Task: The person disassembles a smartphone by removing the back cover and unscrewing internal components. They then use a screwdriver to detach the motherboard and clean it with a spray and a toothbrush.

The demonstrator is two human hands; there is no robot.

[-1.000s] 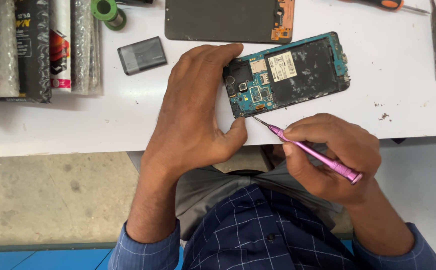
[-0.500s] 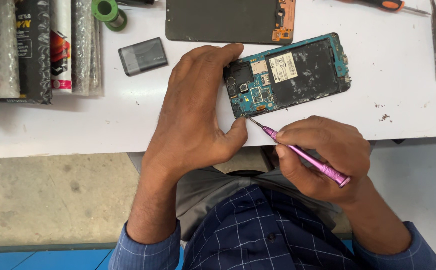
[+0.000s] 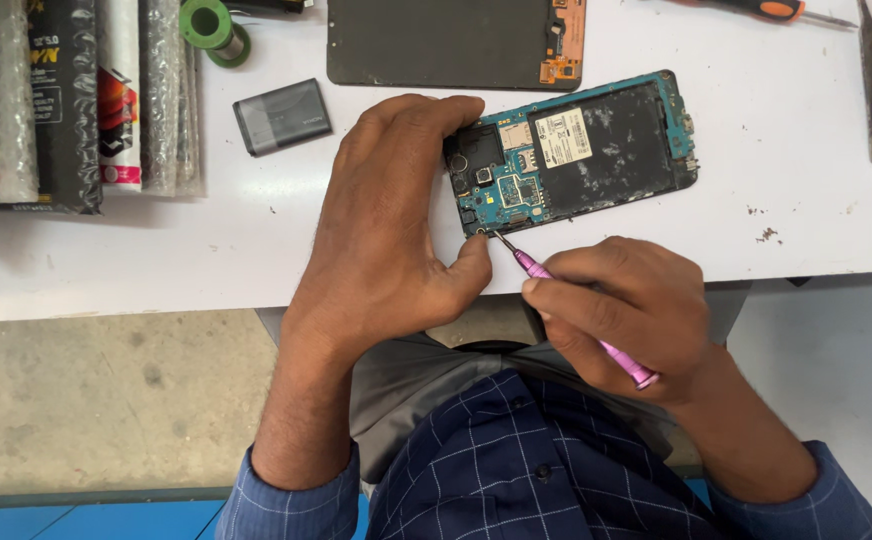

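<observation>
— Where does the opened phone [image 3: 576, 150] lie, and what is different about it now?

— It lies back-up on the white table [image 3: 256, 250], near the front edge, with its blue circuit board and dark battery bay bare. The phone itself has not shifted since a second ago. What has changed is the tool: the pink screwdriver [image 3: 576, 310] has come forward, and its tip now sits right at the lower left corner of the board, where earlier it hung a little short of the frame.

— And the hands?

— The right hand [image 3: 626, 310] is closed around the screwdriver's shaft, fingers pinched near the front of it. The left hand [image 3: 396, 220] stays pressed flat over the phone's left end, fingertips on the top edge and thumb just beside the tool tip, holding nothing else.

— So what does that amount to?

— By the look of it, the tip is now seated on a screw or a catch at that corner, with the phone braced for it.

— Anything around?

— A removed dark panel [image 3: 446, 40] above, a small grey battery [image 3: 281, 115] to the left, a green tape roll [image 3: 211, 25], and packets [image 3: 66, 100] well apart.
</observation>
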